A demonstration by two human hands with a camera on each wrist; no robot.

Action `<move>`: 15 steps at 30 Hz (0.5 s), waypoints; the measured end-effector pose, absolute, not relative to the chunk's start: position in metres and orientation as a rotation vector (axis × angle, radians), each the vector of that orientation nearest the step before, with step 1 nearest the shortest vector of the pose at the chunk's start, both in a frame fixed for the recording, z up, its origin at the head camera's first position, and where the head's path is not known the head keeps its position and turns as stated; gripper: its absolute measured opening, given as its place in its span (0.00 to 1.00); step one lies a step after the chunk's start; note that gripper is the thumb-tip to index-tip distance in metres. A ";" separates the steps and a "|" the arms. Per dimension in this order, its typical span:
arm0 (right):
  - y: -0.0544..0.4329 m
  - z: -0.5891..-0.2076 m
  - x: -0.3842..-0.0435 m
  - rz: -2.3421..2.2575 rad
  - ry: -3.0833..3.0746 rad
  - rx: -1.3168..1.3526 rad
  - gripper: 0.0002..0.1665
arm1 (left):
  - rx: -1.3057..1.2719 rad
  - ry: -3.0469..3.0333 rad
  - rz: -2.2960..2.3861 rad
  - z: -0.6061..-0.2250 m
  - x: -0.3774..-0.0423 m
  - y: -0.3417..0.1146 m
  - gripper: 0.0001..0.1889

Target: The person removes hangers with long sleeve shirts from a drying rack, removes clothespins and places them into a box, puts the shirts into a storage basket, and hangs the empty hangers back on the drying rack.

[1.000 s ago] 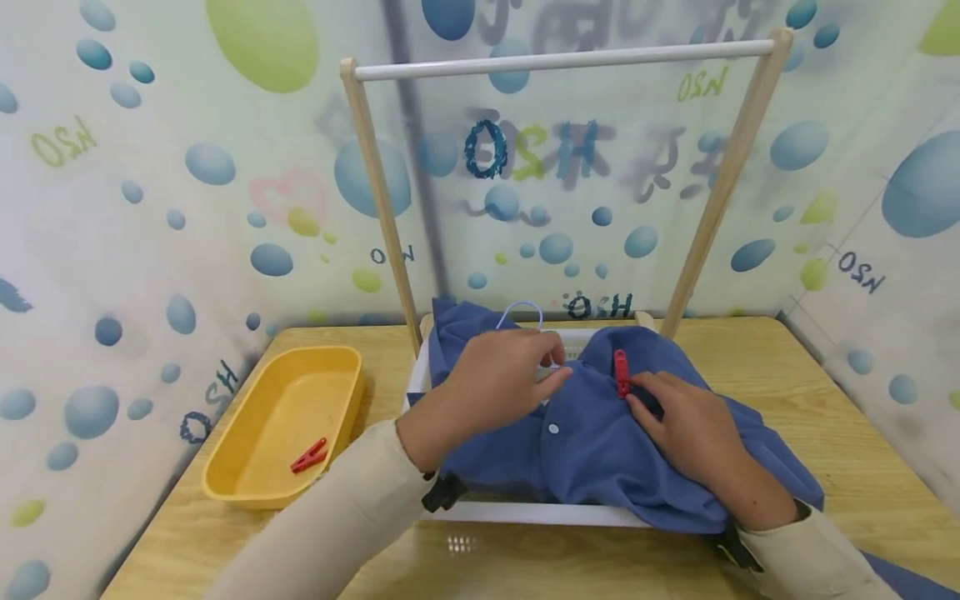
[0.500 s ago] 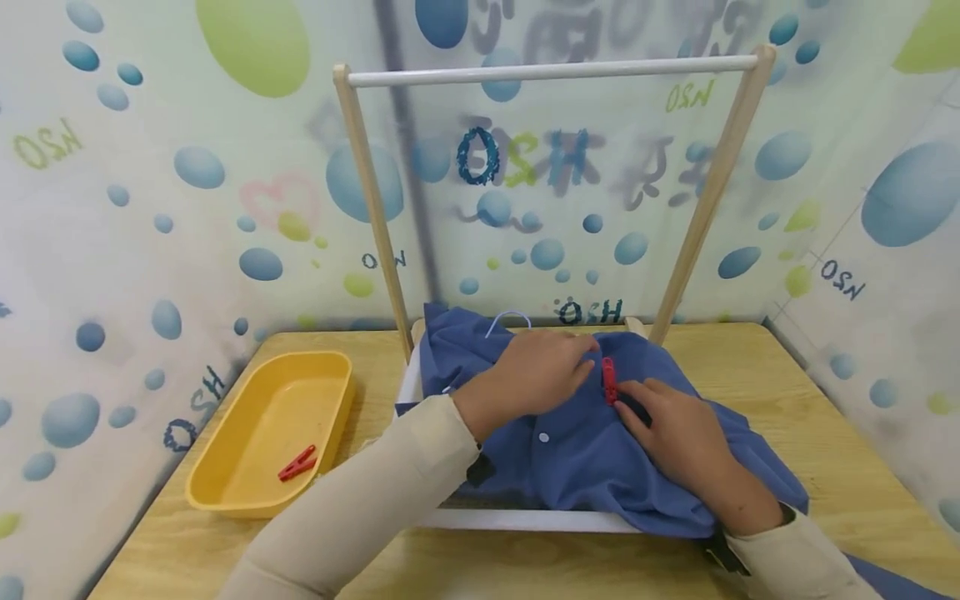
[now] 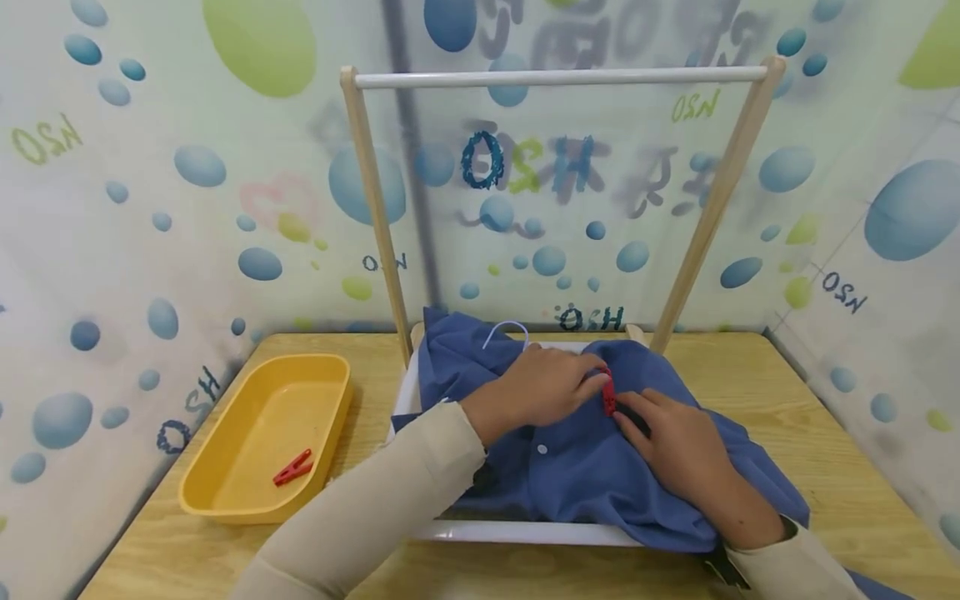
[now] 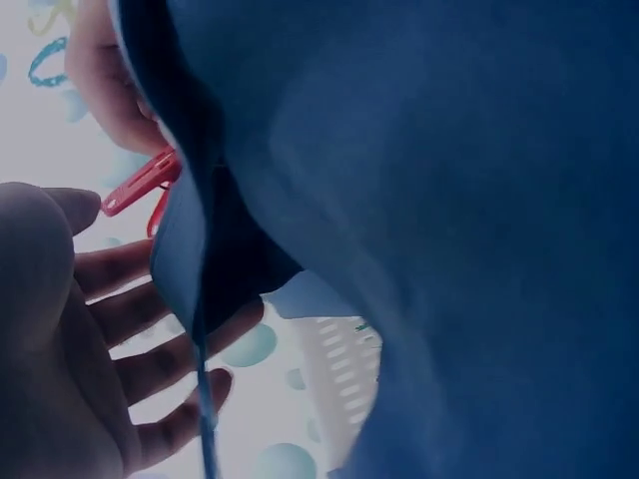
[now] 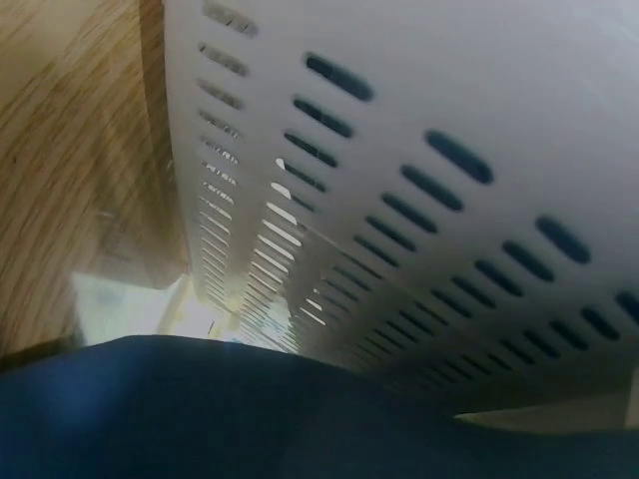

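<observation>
A blue buttoned shirt (image 3: 577, 467) lies bunched over a white slotted basket (image 3: 525, 533). A pale hanger hook (image 3: 513, 325) sticks up from the cloth. My left hand (image 3: 543, 385) reaches across and pinches the upper end of a red clothespin (image 3: 609, 395) between thumb and forefinger. In the left wrist view, the other fingers (image 4: 160, 369) are spread, partly behind the shirt's edge. My right hand (image 3: 678, 442) pinches a fold of the shirt beside the clothespin's lower end. The right wrist view shows only cloth and the slotted basket wall (image 5: 399, 230).
On the left stands a yellow tray (image 3: 262, 417) with another red clothespin (image 3: 292, 468) in it. A wooden rack with a white bar (image 3: 562, 78) rises behind the basket. Everything stands on a wooden table (image 3: 750, 375) against patterned walls.
My left hand has moved right, from above the middle of the shirt to the clothespin, and its fingertips now close on it. My right hand keeps its place.
</observation>
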State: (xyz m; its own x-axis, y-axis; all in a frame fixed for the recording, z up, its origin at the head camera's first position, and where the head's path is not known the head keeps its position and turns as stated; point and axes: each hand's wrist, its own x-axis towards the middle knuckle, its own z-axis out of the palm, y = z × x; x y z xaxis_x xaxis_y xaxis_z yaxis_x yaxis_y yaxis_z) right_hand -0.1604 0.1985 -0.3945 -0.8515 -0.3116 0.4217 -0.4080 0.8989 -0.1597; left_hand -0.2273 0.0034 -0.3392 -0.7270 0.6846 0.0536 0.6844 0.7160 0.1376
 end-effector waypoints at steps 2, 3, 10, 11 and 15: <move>0.199 -0.395 -0.161 0.341 -2.666 0.533 0.16 | 1.179 2.910 0.269 -0.341 -0.228 0.002 0.21; 0.199 -0.396 -0.161 0.340 -2.662 0.536 0.16 | 1.185 2.913 0.285 -0.343 -0.228 0.002 0.21; 0.201 -0.397 -0.164 0.331 -2.655 0.549 0.16 | 1.221 2.926 0.329 -0.351 -0.233 0.002 0.22; 0.201 -0.397 -0.164 0.331 -2.658 0.547 0.16 | 1.225 2.926 0.338 -0.351 -0.233 0.003 0.22; 0.202 -0.397 -0.164 0.341 -2.663 0.533 0.16 | 1.235 2.918 0.403 -0.355 -0.236 0.003 0.20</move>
